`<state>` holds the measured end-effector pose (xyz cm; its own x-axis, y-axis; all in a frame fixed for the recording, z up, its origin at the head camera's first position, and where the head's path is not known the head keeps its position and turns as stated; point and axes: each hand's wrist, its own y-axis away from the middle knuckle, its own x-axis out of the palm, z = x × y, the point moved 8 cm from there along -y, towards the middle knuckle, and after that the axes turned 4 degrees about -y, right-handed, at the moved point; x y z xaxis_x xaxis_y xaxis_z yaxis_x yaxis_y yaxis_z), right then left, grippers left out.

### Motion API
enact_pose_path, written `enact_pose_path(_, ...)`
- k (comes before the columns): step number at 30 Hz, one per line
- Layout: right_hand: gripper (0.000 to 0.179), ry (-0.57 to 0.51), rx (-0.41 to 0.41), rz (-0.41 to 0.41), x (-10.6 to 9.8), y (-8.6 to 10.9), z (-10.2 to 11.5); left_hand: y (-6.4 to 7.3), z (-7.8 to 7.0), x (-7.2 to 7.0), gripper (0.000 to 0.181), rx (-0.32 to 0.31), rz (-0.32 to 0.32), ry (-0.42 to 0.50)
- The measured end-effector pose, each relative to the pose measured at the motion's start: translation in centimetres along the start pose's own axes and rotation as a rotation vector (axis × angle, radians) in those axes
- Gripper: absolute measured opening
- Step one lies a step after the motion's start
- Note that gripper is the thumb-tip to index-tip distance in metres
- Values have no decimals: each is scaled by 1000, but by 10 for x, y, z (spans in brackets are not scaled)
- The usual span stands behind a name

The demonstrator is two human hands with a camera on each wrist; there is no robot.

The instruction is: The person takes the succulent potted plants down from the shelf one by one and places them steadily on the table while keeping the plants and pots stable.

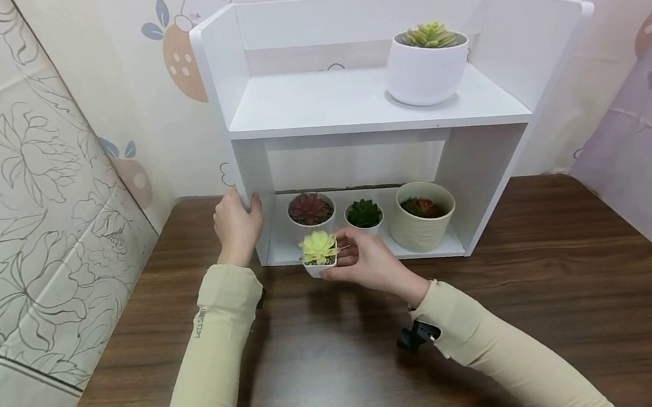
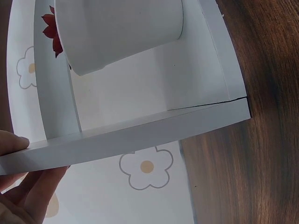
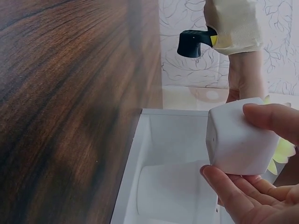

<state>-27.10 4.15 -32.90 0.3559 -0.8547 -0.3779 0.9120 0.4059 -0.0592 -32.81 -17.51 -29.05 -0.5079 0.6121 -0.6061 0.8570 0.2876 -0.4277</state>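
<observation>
My right hand (image 1: 374, 262) grips a small square white pot with a yellow-green succulent (image 1: 319, 249), raised in front of the shelf's lower tier. In the right wrist view, thumb and fingers span the pot (image 3: 240, 137) on opposite sides. With my left hand (image 1: 237, 224) I hold the front edge of the white shelf's left side panel (image 1: 251, 165); the left wrist view shows the thumb on one face of the panel (image 2: 126, 140) and fingers on the other. Just behind the held pot stands a white pot with a red succulent (image 1: 310, 211).
On the lower tier are a dark green succulent (image 1: 364, 214) in a small white pot and a larger cream ribbed pot (image 1: 421, 219). A white pot with a green succulent (image 1: 428, 65) stands on the upper tier's right. The shelf rests on a dark wooden table (image 1: 345, 357) against a patterned wall.
</observation>
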Motion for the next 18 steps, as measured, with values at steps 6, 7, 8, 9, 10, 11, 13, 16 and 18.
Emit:
enact_pose_path(6, 53, 12, 10, -4, 2, 1, -5, 0, 0, 0, 32, 3, 8, 4)
enact_pose_path(7, 53, 16, 10, -4, 2, 1, -6, 0, 0, 1, 32, 3, 9, 6)
enact_pose_path(8, 53, 13, 11, -3, 2, 1, -7, 0, 0, 1, 32, 3, 9, 7)
enact_pose_path(9, 53, 7, 11, -3, 3, 0, -8, 0, 0, 1, 32, 4, 9, 7)
enact_pose_path(10, 53, 1, 11, -1, 3, 0, -10, 0, 0, 1, 32, 3, 9, 6)
enact_pose_path(11, 53, -1, 13, -1, 4, 0, -11, 0, 0, 1, 32, 2, 8, 6)
enact_pose_path(13, 52, -10, 15, 2, 5, 0, -12, 0, 0, 1, 32, 2, 6, 5)
enact_pose_path(16, 52, -17, 21, 3, 6, 1, -13, 0, 1, 1, 32, 1, 4, 5)
enact_pose_path(18, 51, -20, 25, 5, 7, 1, -13, -1, 1, 1, 32, 1, 3, 5)
